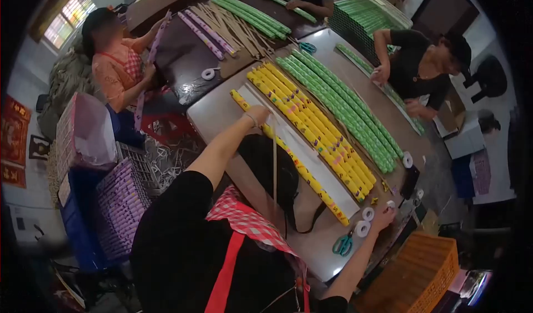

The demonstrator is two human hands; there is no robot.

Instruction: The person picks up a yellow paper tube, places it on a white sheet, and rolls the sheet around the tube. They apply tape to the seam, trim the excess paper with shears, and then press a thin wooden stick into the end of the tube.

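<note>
- On the grey bench, a long yellow patterned roll lies at a slant along the edge of a white sheet, with a thin wooden stick crossing it near the top end.
- The left hand reaches far out and rests closed over the far end of that roll, seemingly pinning it so it lies straight against the sheet.
- The right hand sits at the near end of the bench, fingers curled down beside the white tape rolls; whether it grips one I cannot tell.
- Teal-handled scissors lie just beside the tape, kept close to that hand.
- Finished yellow rolls are laid side by side past the sheet, and green rolls next to them, sorted by colour, probably to keep the batches apart.
- An orange crate stands below the bench's near corner.
- Other people work round the benches: one in an orange top handles a purple roll, one in black handles a green one.
</note>
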